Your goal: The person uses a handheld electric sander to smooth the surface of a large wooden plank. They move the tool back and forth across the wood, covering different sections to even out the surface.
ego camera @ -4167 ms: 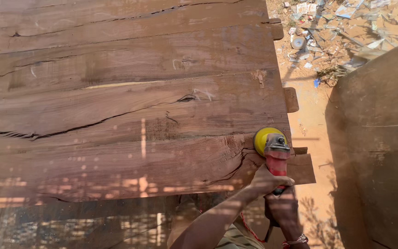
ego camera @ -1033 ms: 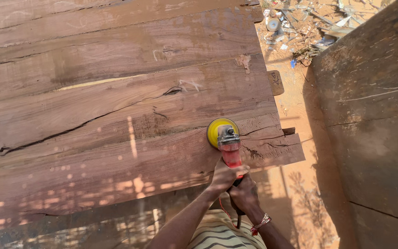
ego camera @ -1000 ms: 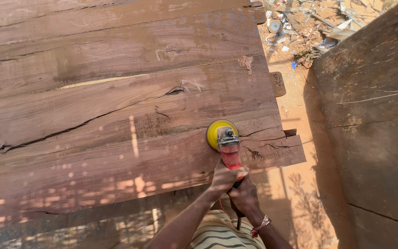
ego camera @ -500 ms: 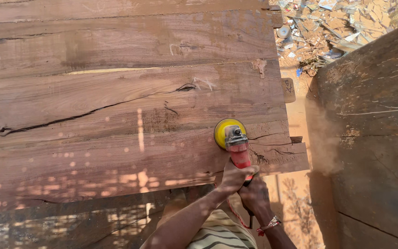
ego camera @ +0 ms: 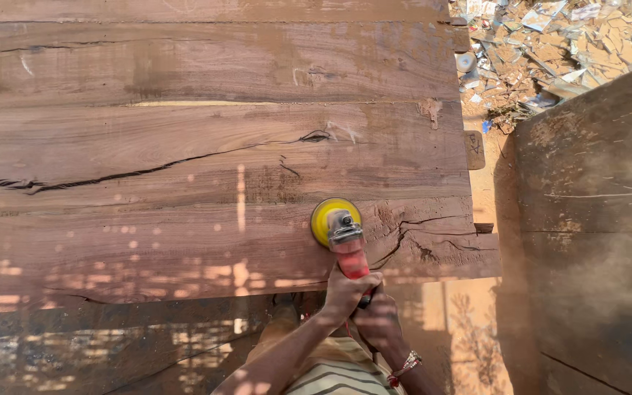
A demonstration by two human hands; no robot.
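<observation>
**One sander, two hands, cracked slab**

One red angle sander (ego camera: 347,249) with a yellow disc (ego camera: 328,217) is pressed on the wooden slab (ego camera: 184,146), toward 5 o'clock. Left hand (ego camera: 348,289) and right hand (ego camera: 376,322) are both closed around its body. One scrap pile (ego camera: 543,51) lies at 1 o'clock.

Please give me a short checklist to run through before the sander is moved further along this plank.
1. Both hands on the tool: ok; left hand and right hand hold the red sander.
2. Yellow disc flat on the plank: ok.
3. Cracks just right of the disc: not ok.
4. Cord clear: cannot tell.
5. Airborne dust at right: not ok.
</observation>
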